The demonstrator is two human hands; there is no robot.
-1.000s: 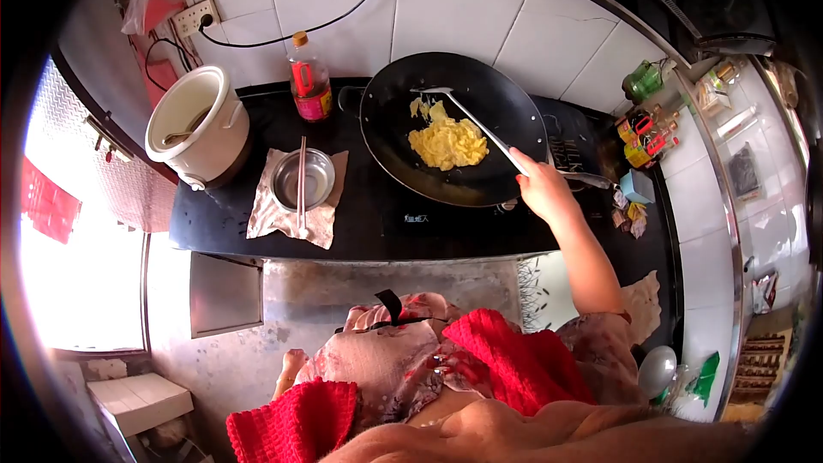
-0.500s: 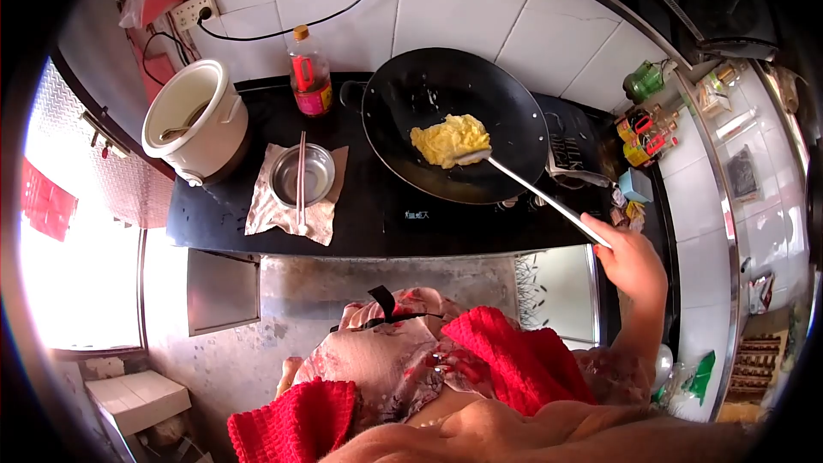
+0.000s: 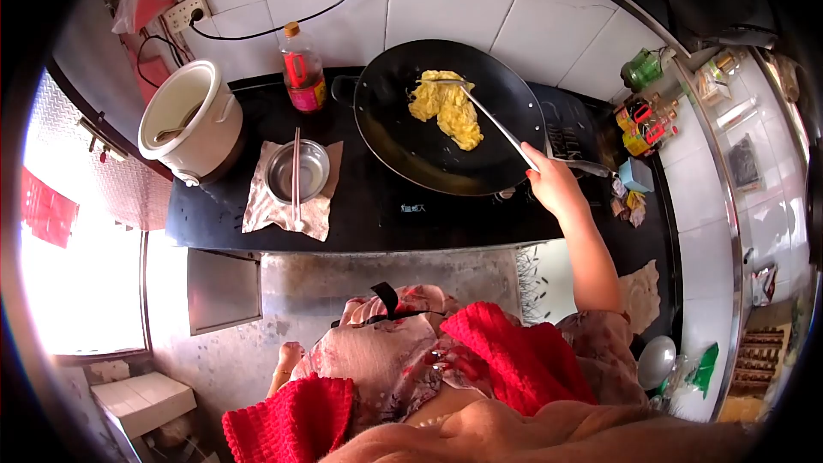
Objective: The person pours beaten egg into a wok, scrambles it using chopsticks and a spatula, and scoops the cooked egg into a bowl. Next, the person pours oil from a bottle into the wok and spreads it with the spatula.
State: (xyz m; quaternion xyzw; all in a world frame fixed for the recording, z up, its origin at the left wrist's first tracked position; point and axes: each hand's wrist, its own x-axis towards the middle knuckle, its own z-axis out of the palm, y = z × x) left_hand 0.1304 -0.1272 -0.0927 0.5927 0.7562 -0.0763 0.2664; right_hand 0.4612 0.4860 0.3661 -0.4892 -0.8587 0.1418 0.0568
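My right hand (image 3: 553, 182) is closed round the handle of a metal spatula (image 3: 497, 123) at the right rim of a black wok (image 3: 403, 150). The spatula's head lies at the top of the yellow scrambled egg (image 3: 461, 123), which stretches from the wok's upper middle down to the right. My left hand (image 3: 290, 355) hangs low beside the flowered clothing, away from the counter; its fingers look curled, but they are too small to make out what, if anything, is in them.
Left of the wok stand a sauce bottle (image 3: 303, 77), a metal bowl (image 3: 315, 173) with chopsticks (image 3: 297, 167) across it on a cloth (image 3: 261, 214), and a white pot (image 3: 225, 124). A blue box (image 3: 636, 174) and more bottles (image 3: 643, 124) are at the right.
My right hand has moved up and left with the spatula since half a second ago. The egg has shifted upward and spread into a longer shape.
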